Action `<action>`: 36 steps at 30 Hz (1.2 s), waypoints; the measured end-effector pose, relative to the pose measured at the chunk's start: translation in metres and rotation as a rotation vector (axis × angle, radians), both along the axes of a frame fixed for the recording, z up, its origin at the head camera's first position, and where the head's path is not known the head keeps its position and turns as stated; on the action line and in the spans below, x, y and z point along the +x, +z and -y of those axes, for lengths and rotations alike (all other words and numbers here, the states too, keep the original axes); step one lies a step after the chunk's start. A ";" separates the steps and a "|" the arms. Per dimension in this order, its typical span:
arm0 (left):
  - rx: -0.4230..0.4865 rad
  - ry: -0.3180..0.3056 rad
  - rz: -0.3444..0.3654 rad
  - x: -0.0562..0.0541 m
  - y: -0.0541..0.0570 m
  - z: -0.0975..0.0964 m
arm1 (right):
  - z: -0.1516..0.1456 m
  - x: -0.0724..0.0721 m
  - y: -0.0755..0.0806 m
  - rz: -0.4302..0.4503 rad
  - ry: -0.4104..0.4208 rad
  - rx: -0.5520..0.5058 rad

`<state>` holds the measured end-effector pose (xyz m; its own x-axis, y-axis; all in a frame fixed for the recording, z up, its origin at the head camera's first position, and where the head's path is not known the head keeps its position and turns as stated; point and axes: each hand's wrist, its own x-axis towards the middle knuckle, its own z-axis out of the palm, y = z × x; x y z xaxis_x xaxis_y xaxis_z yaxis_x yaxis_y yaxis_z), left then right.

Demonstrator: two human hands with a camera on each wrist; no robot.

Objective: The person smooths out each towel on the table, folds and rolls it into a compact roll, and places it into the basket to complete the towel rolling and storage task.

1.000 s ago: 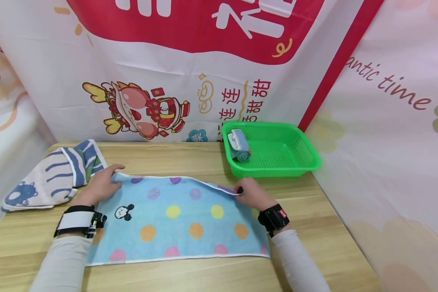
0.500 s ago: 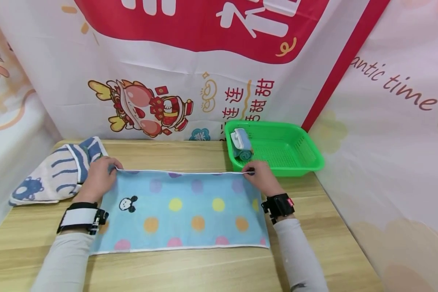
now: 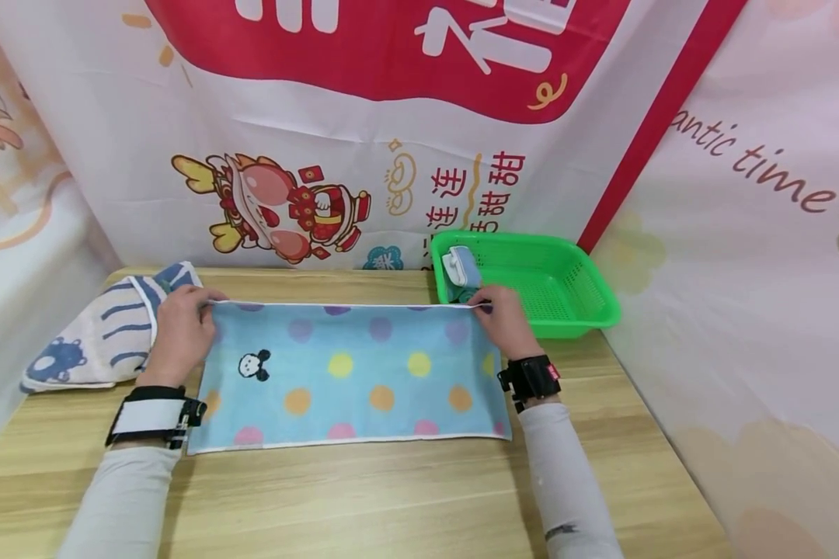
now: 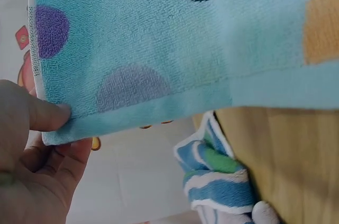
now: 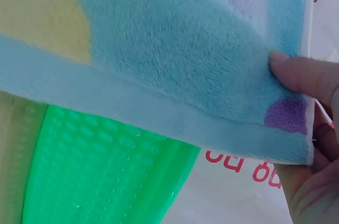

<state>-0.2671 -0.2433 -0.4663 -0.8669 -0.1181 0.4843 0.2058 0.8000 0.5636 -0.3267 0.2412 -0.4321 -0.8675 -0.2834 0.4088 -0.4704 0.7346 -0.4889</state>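
A light blue towel [image 3: 363, 388] with coloured dots and a small black-and-white cartoon face stretches between both hands, its far edge raised off the table. My left hand [image 3: 181, 330] pinches the far left corner; in the left wrist view the thumb [image 4: 50, 116] lies on the front, the other fingers behind. At the far right corner my right hand [image 3: 505, 320] pinches the edge, thumb [image 5: 296, 73] on the dotted side in the right wrist view. The towel's near edge hangs low over the wooden table; whether it touches, I cannot tell.
A crumpled blue-and-white towel [image 3: 105, 330] lies at the far left, close to my left hand. Behind my right hand stands a green plastic basket [image 3: 566, 314] holding a rolled towel [image 3: 464, 266]. Printed cloth [image 3: 308, 101] hangs along the table's back and sides.
My right hand has drawn its corner rightward and the far edge is now taut and straight. Both hands have lifted and moved away from me, taking the blue towel with them.
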 end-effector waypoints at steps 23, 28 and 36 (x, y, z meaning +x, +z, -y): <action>-0.055 -0.195 0.154 0.077 -0.023 0.000 | -0.024 0.084 -0.054 0.157 0.051 0.099; -0.034 -0.242 0.200 0.093 -0.022 -0.001 | -0.026 0.103 -0.049 0.145 0.045 0.068; -0.093 -0.263 0.547 0.102 -0.040 -0.001 | -0.027 0.121 -0.066 0.236 0.026 0.132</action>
